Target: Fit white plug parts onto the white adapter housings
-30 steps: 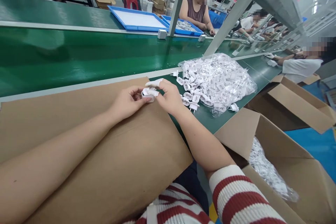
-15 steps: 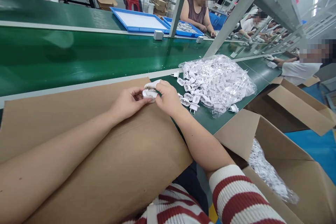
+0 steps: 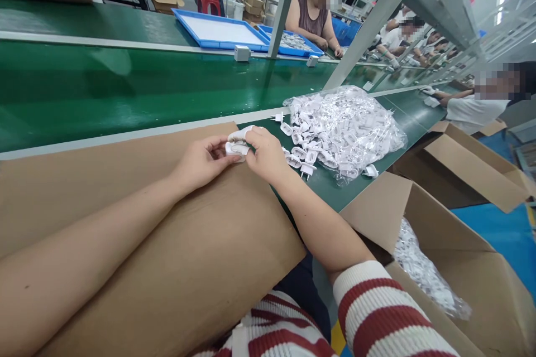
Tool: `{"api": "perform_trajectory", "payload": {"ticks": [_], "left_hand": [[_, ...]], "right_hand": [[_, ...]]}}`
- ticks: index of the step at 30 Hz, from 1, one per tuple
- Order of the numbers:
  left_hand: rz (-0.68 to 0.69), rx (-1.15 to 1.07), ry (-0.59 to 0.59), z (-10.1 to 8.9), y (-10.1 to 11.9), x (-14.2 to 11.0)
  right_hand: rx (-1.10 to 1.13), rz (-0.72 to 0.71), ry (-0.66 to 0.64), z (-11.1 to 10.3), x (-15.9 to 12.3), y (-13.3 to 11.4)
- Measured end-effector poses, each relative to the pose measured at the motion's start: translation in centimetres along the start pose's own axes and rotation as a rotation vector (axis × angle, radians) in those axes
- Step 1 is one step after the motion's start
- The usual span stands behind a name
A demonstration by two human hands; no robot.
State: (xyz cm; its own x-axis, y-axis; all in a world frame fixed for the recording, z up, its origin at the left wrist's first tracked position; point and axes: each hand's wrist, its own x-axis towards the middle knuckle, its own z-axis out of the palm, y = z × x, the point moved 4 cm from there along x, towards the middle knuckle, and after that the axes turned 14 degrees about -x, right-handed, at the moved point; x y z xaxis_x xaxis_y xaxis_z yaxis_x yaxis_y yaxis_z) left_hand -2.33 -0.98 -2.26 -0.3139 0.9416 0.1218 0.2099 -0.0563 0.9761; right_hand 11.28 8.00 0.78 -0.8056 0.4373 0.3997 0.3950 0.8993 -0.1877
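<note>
Both hands meet over the far right part of a brown cardboard sheet (image 3: pixel 201 240). Between them are small white plastic plug pieces (image 3: pixel 237 148), partly hidden by the fingers. My left hand (image 3: pixel 200 163) is closed, pinching a piece from the left between thumb and fingers. From the right, my right hand (image 3: pixel 268 155) is closed on the upper piece, its thumb close to the lower one. Just right of my right hand, several loose white plug adapters (image 3: pixel 307 169) with two pins lie on the green table, beside a clear plastic bag (image 3: pixel 349 128) full of them.
A green conveyor belt (image 3: pixel 146 89) runs past the table's far edge, carrying small white blocks (image 3: pixel 242 53). Blue trays (image 3: pixel 221 30) stand beyond it. Open cardboard boxes (image 3: pixel 452 240) are at my right, one holding a plastic bag (image 3: pixel 425 273). Co-workers sit along the line.
My hands stay in nearly the same place, still holding the white plug pieces. The white blocks on the belt shift slightly left. A person's arm at the top left has moved further into view.
</note>
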Motion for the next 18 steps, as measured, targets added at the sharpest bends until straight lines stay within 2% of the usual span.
{"api": "perform_trajectory", "payload": {"ticks": [3, 6, 11, 14, 18], "left_hand": [[0.031, 0.025, 0.003, 0.1, 0.4, -0.2], [0.056, 0.147, 0.009, 0.1, 0.6, -0.2], [0.128, 0.372, -0.002, 0.4, 0.7, -0.3], [0.155, 0.422, 0.011, 0.5, 1.0, -0.5], [0.035, 0.319, -0.021, 0.0, 1.4, 0.1]], "right_hand": [[-0.056, 0.030, -0.037, -0.2, 0.1, -0.3], [-0.069, 0.036, -0.053, -0.4, 0.2, -0.7], [-0.051, 0.081, -0.047, -0.4, 0.1, -0.7], [-0.003, 0.120, -0.024, 0.0, -0.1, -0.5], [0.228, 0.157, 0.045, 0.3, 0.1, 0.8]]}}
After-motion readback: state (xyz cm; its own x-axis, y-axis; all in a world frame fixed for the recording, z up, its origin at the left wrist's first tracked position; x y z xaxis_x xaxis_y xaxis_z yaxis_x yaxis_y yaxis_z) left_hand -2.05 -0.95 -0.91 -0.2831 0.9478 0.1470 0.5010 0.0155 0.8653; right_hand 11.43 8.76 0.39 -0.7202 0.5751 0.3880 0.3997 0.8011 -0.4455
